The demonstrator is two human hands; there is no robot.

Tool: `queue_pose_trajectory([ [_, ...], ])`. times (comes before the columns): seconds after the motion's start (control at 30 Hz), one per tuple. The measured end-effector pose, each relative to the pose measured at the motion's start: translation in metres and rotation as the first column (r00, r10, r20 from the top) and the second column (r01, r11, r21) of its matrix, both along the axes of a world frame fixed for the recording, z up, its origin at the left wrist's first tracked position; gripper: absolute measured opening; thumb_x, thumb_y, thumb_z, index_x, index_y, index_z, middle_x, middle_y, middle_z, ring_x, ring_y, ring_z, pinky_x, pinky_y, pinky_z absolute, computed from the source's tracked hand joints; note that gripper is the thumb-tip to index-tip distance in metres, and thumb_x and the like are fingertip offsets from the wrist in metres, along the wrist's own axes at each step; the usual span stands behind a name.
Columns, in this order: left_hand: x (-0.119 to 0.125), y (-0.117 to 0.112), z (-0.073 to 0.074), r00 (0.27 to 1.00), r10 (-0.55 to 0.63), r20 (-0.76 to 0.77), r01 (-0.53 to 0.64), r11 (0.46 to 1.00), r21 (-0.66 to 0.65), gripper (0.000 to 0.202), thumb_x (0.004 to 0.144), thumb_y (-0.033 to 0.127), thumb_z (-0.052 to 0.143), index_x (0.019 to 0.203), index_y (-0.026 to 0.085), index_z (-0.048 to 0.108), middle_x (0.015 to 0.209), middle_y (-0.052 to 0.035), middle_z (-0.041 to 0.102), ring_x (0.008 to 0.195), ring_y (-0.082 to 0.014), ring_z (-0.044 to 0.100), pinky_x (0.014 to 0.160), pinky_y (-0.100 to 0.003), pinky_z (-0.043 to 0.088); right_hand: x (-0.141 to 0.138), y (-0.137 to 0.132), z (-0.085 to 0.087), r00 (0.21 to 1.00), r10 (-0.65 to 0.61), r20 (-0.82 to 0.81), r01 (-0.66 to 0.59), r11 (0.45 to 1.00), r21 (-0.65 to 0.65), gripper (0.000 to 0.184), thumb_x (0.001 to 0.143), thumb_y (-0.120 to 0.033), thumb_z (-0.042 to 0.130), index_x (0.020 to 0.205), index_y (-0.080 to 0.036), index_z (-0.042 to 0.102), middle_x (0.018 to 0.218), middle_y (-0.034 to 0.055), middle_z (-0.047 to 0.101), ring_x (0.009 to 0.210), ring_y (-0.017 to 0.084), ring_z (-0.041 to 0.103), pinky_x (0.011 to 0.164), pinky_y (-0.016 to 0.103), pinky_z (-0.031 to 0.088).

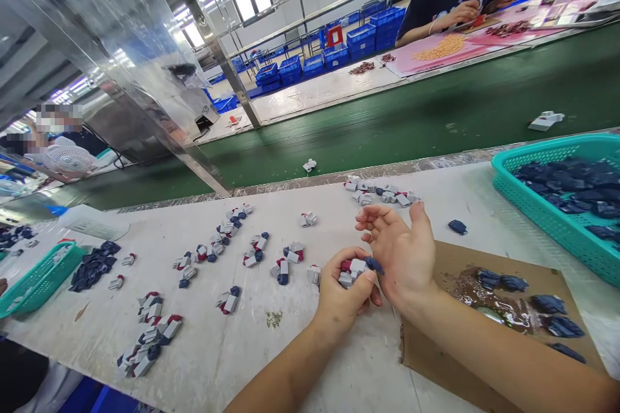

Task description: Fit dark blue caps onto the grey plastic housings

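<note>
My left hand [343, 290] is closed around a small plastic piece [357, 267] of white, dark red and dark blue parts. Its dark blue end points toward my right palm. My right hand [404, 251] is held palm up beside it with the fingers spread and slightly bent; nothing shows in it. The heel of that palm touches or nearly touches the blue end. Below my right forearm lies a brown cardboard sheet [436, 342] with wet brown smears and several dark blue parts [548, 303]. A single blue part [457, 227] rests beyond the sheet.
Several similar assembled pieces [155, 335] are scattered over the white table [271, 368]. A teal basket [504, 174] of blue parts stands at right, another teal basket [43, 277] at left. Behind runs a green conveyor [387, 116]. Across it, a person's hands [465, 11] work at a pink surface.
</note>
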State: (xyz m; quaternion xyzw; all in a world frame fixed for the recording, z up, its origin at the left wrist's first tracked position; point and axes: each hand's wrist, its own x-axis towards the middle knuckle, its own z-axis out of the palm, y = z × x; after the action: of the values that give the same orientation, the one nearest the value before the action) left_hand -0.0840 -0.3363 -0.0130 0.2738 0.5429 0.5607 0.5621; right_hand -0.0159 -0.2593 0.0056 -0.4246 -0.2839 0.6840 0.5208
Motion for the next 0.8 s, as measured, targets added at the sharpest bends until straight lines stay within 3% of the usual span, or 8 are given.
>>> queue_pose_trajectory([
  [0.13, -0.002, -0.002, -0.001, 0.999, 0.046, -0.029, -0.045, 0.999, 0.029, 0.038, 0.068, 0.046, 0.078, 0.085, 0.021, 0.055, 0.046, 0.0072, 0.054, 0.038, -0.0083, 0.046, 0.036, -0.017, 0.024, 0.003, -0.002, 0.003, 1.0, 0.004, -0.024, -0.004, 1.0, 0.002, 0.064, 0.08, -0.085, 0.033, 0.081, -0.026, 0.058, 0.084, 0.0054, 0.063, 0.078, 0.022, 0.06, 0.063, 0.035, 0.046],
  [0.23, -0.005, 0.001, -0.002, 0.996, 0.058, -0.062, -0.055, 0.997, 0.049, 0.033, 0.07, 0.04, 0.08, 0.09, 0.02, 0.061, 0.057, 0.0052, 0.06, 0.042, -0.0068, 0.045, 0.038, -0.017, 0.027, 0.001, -0.006, 0.002, 1.0, 0.009, -0.014, -0.009, 1.0, -0.01, 0.066, 0.076, -0.088, 0.037, 0.081, -0.026, 0.058, 0.081, 0.0051, 0.062, 0.077, 0.022, 0.059, 0.064, 0.035, 0.046],
  [0.33, -0.01, 0.004, -0.002, 0.995, -0.019, -0.094, 0.025, 0.998, 0.064, 0.032, 0.068, 0.031, 0.083, 0.096, 0.02, 0.071, 0.077, 0.0014, 0.066, 0.045, -0.0054, 0.048, 0.042, -0.02, 0.037, 0.0, -0.008, 0.002, 0.999, 0.041, 0.009, -0.041, 0.999, -0.004, 0.067, 0.074, -0.089, 0.038, 0.082, -0.025, 0.06, 0.087, 0.0064, 0.066, 0.086, 0.024, 0.061, 0.071, 0.035, 0.048],
  [0.5, -0.017, 0.005, -0.001, 0.981, -0.104, -0.163, 0.135, 0.972, 0.193, 0.018, 0.069, 0.028, 0.085, 0.074, 0.019, 0.071, 0.095, -0.0059, 0.069, 0.069, -0.0146, 0.062, 0.054, -0.024, 0.051, -0.001, -0.006, 0.004, 0.985, 0.125, 0.117, -0.128, 0.992, 0.02, 0.07, 0.077, -0.088, 0.038, 0.085, -0.025, 0.066, 0.094, 0.0077, 0.07, 0.095, 0.025, 0.062, 0.076, 0.038, 0.046],
  [0.57, -0.019, 0.005, -0.001, 0.985, -0.108, -0.133, 0.136, 0.965, 0.225, 0.017, 0.072, 0.03, 0.084, 0.075, 0.019, 0.072, 0.098, -0.0066, 0.069, 0.066, -0.0138, 0.062, 0.055, -0.025, 0.053, -0.005, -0.005, 0.004, 0.977, 0.123, 0.175, -0.132, 0.99, 0.039, 0.071, 0.077, -0.089, 0.036, 0.084, -0.026, 0.066, 0.094, 0.0071, 0.071, 0.095, 0.026, 0.061, 0.076, 0.038, 0.044],
  [0.7, -0.024, 0.008, -0.001, 0.993, -0.079, -0.091, 0.096, 0.976, 0.197, 0.024, 0.072, 0.026, 0.084, 0.095, 0.022, 0.079, 0.103, -0.0052, 0.068, 0.055, -0.009, 0.059, 0.049, -0.024, 0.052, -0.018, 0.0, 0.0, 0.95, 0.147, 0.276, -0.175, 0.981, 0.08, 0.072, 0.073, -0.092, 0.04, 0.082, -0.026, 0.068, 0.097, 0.0078, 0.071, 0.098, 0.027, 0.058, 0.077, 0.039, 0.043],
  [0.8, -0.027, 0.011, 0.0, 0.991, 0.021, -0.134, 0.004, 0.983, 0.182, 0.016, 0.07, 0.026, 0.082, 0.085, 0.02, 0.078, 0.098, -0.0041, 0.066, 0.047, -0.0077, 0.06, 0.044, -0.023, 0.049, -0.025, 0.01, -0.003, 0.933, 0.164, 0.321, -0.209, 0.972, 0.108, 0.075, 0.071, -0.093, 0.039, 0.082, -0.025, 0.067, 0.097, 0.009, 0.071, 0.096, 0.027, 0.059, 0.078, 0.039, 0.044],
])
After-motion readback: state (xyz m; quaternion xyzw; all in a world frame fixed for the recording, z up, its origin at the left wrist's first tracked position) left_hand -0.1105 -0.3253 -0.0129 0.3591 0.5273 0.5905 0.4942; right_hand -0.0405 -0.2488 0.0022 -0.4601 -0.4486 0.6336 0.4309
